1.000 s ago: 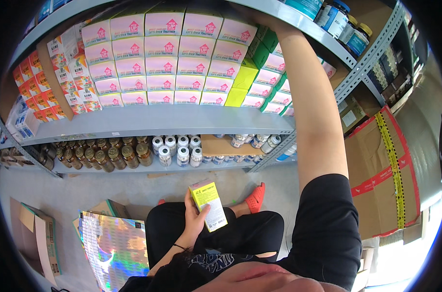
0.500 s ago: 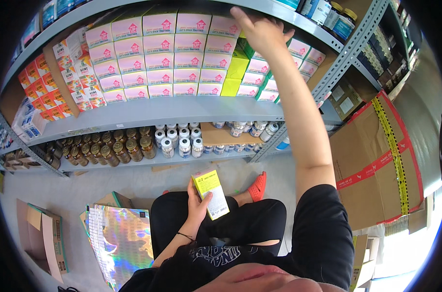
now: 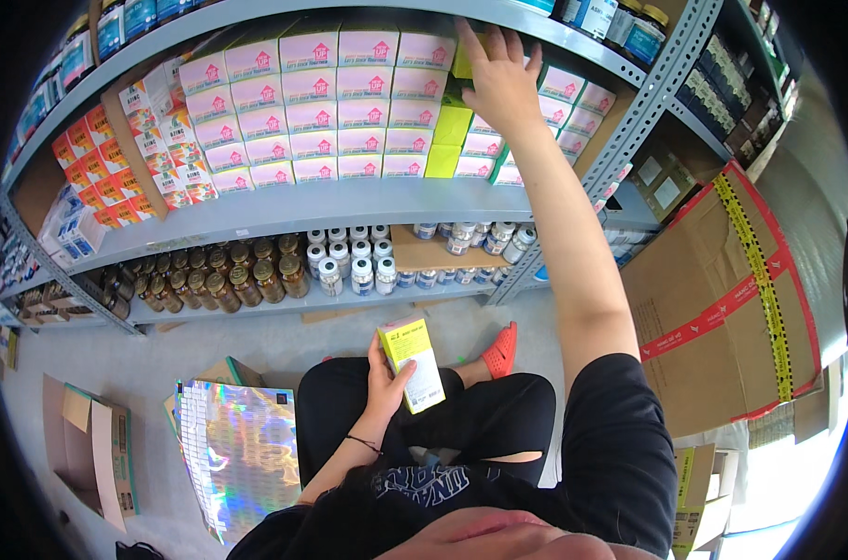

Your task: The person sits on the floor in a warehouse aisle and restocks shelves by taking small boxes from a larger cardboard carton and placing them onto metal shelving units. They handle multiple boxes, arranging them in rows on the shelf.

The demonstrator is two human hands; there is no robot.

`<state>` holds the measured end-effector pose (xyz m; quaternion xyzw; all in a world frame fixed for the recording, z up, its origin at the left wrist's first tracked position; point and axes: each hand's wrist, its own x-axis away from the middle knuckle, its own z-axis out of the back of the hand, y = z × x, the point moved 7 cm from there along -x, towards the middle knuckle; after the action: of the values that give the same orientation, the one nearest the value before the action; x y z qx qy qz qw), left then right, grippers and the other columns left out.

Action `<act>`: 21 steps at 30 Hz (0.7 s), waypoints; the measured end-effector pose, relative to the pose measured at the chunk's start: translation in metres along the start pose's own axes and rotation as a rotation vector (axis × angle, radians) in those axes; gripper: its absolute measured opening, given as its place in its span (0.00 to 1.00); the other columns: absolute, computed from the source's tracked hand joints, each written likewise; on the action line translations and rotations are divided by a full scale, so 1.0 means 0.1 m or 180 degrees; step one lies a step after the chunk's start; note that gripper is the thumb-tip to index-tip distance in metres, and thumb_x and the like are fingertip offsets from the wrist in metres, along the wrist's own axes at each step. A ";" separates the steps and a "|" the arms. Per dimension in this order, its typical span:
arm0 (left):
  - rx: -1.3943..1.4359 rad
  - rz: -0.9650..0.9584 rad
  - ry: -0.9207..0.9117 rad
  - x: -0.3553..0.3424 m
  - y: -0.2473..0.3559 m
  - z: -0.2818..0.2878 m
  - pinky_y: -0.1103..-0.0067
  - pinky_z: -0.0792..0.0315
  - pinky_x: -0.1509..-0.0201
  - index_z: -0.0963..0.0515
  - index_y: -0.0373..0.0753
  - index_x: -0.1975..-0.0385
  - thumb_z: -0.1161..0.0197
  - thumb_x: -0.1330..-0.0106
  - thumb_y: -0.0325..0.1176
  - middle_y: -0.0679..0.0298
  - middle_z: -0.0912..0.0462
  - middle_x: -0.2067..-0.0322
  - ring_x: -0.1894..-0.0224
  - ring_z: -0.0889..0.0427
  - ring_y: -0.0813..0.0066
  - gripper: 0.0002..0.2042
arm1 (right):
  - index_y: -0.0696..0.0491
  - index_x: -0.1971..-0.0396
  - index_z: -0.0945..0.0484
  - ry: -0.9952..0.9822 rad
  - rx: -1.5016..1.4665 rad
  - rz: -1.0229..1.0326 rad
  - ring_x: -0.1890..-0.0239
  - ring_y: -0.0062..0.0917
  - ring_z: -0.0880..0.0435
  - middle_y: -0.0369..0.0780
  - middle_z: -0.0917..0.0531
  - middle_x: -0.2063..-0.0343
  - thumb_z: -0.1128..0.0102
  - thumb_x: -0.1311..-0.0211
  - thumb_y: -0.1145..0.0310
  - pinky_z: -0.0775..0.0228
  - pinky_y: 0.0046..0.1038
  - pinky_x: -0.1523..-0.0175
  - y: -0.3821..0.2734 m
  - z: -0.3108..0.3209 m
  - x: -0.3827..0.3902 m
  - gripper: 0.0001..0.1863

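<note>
Left hand (image 3: 386, 381) grips a yellow-and-white box (image 3: 412, 362); right hand (image 3: 498, 79), fingers spread open, touches yellow-green boxes (image 3: 450, 126) among pink cartons (image 3: 335, 103) on the shelf (image 3: 349, 201).

Pink, yellow and a shimmer of rainbow foil

I am seeing pink-and-white boxes (image 3: 349, 103) filling the grey shelf (image 3: 349, 201), with lime-yellow boxes (image 3: 447, 140) glowing beside them and orange-red packets (image 3: 97, 168) stacked to the left. The small box (image 3: 412, 362) is showing a yellow top over white. A holographic sheet (image 3: 242, 453) is glittering in rainbow squares. An orange sandal (image 3: 501, 350) is sitting against black trousers (image 3: 480, 411), and red and yellow tape is striping the brown carton (image 3: 722, 299).
</note>
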<state>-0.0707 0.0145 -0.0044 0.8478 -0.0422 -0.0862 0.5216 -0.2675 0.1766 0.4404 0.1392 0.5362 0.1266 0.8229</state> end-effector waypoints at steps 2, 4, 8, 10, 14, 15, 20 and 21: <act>0.0012 -0.0042 -0.0033 -0.02 -0.05 -0.03 0.67 0.29 0.33 0.60 0.38 0.24 0.36 0.34 0.19 0.49 0.35 0.35 0.35 0.29 0.61 0.45 | 0.42 0.29 0.36 0.0111 -0.0153 0.0083 0.33 0.44 0.32 0.45 0.26 0.38 0.25 0.54 0.63 0.48 0.65 0.30 0.15 -0.09 -0.06 0.48; 0.0039 0.0021 -0.0062 -0.02 -0.07 -0.05 0.67 0.29 0.33 0.60 0.38 0.24 0.35 0.34 0.19 0.49 0.34 0.35 0.35 0.29 0.61 0.45 | 0.42 0.30 0.34 0.0216 -0.0626 -0.0061 0.34 0.43 0.30 0.43 0.25 0.38 0.25 0.54 0.63 0.47 0.64 0.30 0.31 -0.13 -0.08 0.46; 0.0013 -0.0126 -0.0031 -0.02 -0.05 0.00 0.68 0.29 0.33 0.60 0.38 0.24 0.35 0.35 0.20 0.49 0.34 0.36 0.35 0.28 0.61 0.45 | 0.44 0.32 0.32 -0.0309 -0.0281 0.0154 0.35 0.41 0.30 0.39 0.24 0.39 0.23 0.54 0.56 0.50 0.65 0.29 0.11 -0.11 0.03 0.45; 0.0042 -0.0066 -0.0041 -0.02 -0.06 -0.03 0.68 0.29 0.33 0.59 0.38 0.24 0.35 0.35 0.19 0.49 0.34 0.36 0.35 0.28 0.61 0.45 | 0.43 0.29 0.35 -0.0570 -0.0077 0.0274 0.28 0.37 0.36 0.38 0.29 0.33 0.30 0.47 0.44 0.57 0.68 0.28 0.06 -0.19 0.23 0.45; 0.0049 -0.0083 -0.0150 -0.02 0.00 -0.09 0.68 0.30 0.33 0.58 0.38 0.24 0.35 0.35 0.20 0.50 0.34 0.35 0.35 0.28 0.61 0.44 | 0.43 0.26 0.40 -0.0157 0.0488 0.0326 0.21 0.34 0.49 0.37 0.39 0.25 0.42 0.40 0.34 0.64 0.70 0.28 -0.02 -0.33 0.43 0.47; 0.0047 -0.0100 -0.0144 -0.02 0.00 -0.07 0.68 0.30 0.33 0.58 0.38 0.24 0.35 0.35 0.20 0.50 0.34 0.35 0.34 0.28 0.61 0.44 | 0.44 0.25 0.41 -0.0167 0.0635 0.0273 0.21 0.34 0.49 0.37 0.39 0.25 0.42 0.41 0.33 0.64 0.70 0.28 -0.03 -0.41 0.42 0.48; -0.0044 -0.0051 -0.0025 0.01 -0.02 -0.01 0.67 0.30 0.32 0.58 0.38 0.24 0.35 0.35 0.20 0.50 0.35 0.35 0.34 0.29 0.61 0.44 | 0.49 0.25 0.42 0.0320 -0.0156 0.0216 0.21 0.42 0.53 0.46 0.43 0.25 0.42 0.48 0.26 0.61 0.67 0.28 -0.08 -0.56 0.50 0.57; -0.0051 -0.0042 -0.0024 0.00 -0.04 -0.02 0.67 0.30 0.32 0.59 0.38 0.24 0.35 0.34 0.20 0.50 0.35 0.35 0.34 0.29 0.61 0.44 | 0.50 0.25 0.42 0.0437 -0.0331 0.0243 0.21 0.44 0.53 0.48 0.44 0.24 0.41 0.50 0.25 0.60 0.66 0.28 -0.08 -0.59 0.52 0.58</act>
<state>-0.0702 0.0177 -0.0068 0.8435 -0.0379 -0.0931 0.5277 -0.3013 0.1928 0.3708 0.1076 0.5783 0.1948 0.7849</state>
